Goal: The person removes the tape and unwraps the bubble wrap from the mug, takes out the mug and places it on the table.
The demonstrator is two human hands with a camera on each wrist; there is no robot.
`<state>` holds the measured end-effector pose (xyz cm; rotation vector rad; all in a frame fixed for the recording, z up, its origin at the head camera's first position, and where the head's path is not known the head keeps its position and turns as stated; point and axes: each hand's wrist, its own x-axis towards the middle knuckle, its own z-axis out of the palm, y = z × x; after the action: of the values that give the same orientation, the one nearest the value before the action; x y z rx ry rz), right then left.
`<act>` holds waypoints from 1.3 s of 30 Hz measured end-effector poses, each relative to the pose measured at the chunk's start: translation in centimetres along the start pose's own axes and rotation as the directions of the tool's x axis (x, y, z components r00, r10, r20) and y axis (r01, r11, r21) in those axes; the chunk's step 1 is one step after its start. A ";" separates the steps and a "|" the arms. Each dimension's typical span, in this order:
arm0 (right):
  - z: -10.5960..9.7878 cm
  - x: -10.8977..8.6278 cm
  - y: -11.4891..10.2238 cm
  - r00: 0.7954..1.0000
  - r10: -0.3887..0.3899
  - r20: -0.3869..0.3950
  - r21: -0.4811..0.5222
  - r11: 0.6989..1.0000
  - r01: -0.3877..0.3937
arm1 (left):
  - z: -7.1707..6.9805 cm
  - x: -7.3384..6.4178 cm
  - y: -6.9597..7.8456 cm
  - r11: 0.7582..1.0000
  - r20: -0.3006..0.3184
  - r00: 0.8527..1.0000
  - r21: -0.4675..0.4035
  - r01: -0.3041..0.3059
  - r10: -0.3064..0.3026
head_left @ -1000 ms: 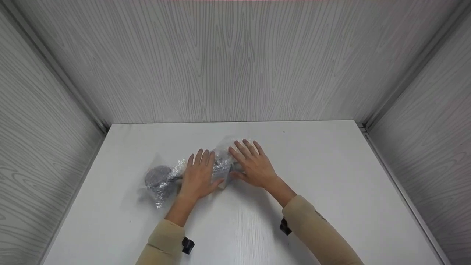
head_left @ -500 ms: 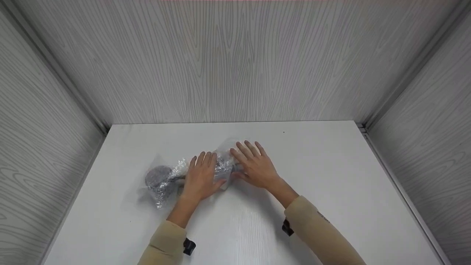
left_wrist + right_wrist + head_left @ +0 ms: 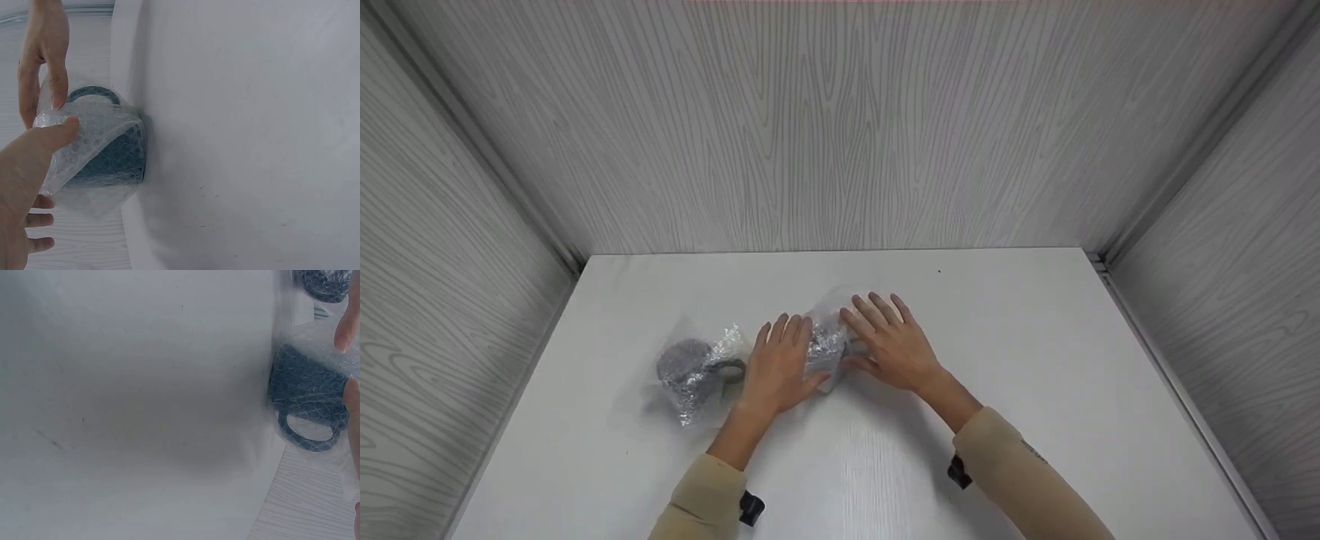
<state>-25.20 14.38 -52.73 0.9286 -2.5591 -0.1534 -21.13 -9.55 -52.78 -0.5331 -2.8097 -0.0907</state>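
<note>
A dark blue mug (image 3: 115, 157) in a clear bubble wrap bag (image 3: 93, 126) is between my two hands on the white table. Its looped handle (image 3: 309, 443) points toward the right-hand side. My left hand (image 3: 778, 373) lies against its left side, fingers extended and thumb (image 3: 64, 132) touching the wrap. On the other side, my right hand (image 3: 896, 352) touches the wrap near the handle, its fingers straight and slightly spread. In the head view, both hands partly hide this mug.
A second bubble-wrapped dark mug (image 3: 684, 364) stands on the table left of my left hand, its handle facing right. Wood-grain panels (image 3: 825, 127) enclose the white table (image 3: 1035, 360) at the back and sides.
Both hands and the wrapped mug between them have shifted a little to the right and toward me. More of the second mug's handle shows; that mug has stayed in place.
</note>
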 end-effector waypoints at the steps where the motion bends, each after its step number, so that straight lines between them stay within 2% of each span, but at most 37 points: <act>1: 0.0 -0.1 0.0 1.000 -0.001 -0.006 -0.004 1.000 0.001 | 0.0 0.0 0.1 1.000 -0.006 1.000 0.008 -0.005 0.005; 11: -0.1 -1.0 0.4 1.000 -0.002 -0.009 -0.027 1.000 0.002 | -0.1 -0.3 0.8 0.999 -0.016 1.000 0.028 -0.019 0.020; 24: -0.7 -1.9 0.6 0.999 0.021 0.033 0.009 1.000 -0.021 | 0.0 -0.6 1.7 0.999 -0.027 0.999 0.033 -0.020 0.021; 30: -0.7 -2.4 0.7 1.000 0.019 0.016 0.008 1.000 -0.019 | -0.1 -0.8 2.1 0.997 -0.046 0.999 0.069 -0.026 0.029; 39: -1.0 -3.3 1.1 1.000 0.009 -0.001 -0.001 1.000 -0.009 | -0.2 -1.0 2.9 0.998 -0.059 0.998 0.058 -0.032 0.036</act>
<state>-23.19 17.36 -52.68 0.9162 -2.5618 -0.1511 -19.12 -7.26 -52.86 -0.5551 -2.7352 -0.0189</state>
